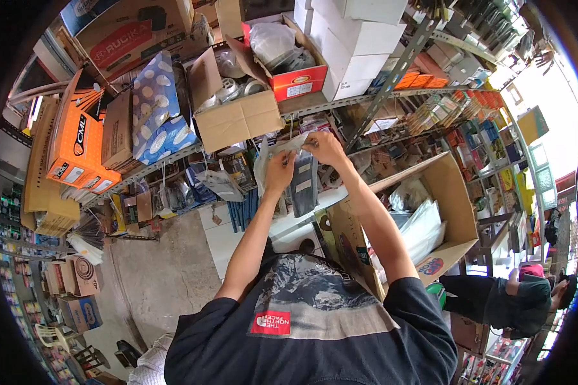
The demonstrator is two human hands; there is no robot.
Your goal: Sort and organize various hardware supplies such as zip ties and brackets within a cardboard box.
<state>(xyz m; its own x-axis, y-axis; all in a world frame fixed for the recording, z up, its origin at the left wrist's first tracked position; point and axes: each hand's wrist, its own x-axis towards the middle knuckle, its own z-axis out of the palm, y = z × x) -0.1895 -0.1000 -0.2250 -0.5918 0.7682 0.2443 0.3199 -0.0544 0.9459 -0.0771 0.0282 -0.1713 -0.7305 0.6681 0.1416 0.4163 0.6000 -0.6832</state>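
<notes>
Both of my hands are raised in front of the lower shelf, close together. My left hand (280, 168) pinches the top edge of a translucent plastic bag (262, 166), which hangs beside and behind it. A little to the right, my right hand (323, 147) has its fingertips closed at the top of dark, flat packets (304, 185) with small pale labels. These packets hang down between my forearms. Where the bag and the packets meet at the fingertips, the details are too small to tell.
Above stand an open cardboard box of metal parts (241, 115) and a red box (296, 86) on a metal shelf. A large open carton (455, 216) with plastic bags stands by my right forearm. A person in dark clothes (520, 303) is at the far right. Blue rods (241, 214) stand below the shelf.
</notes>
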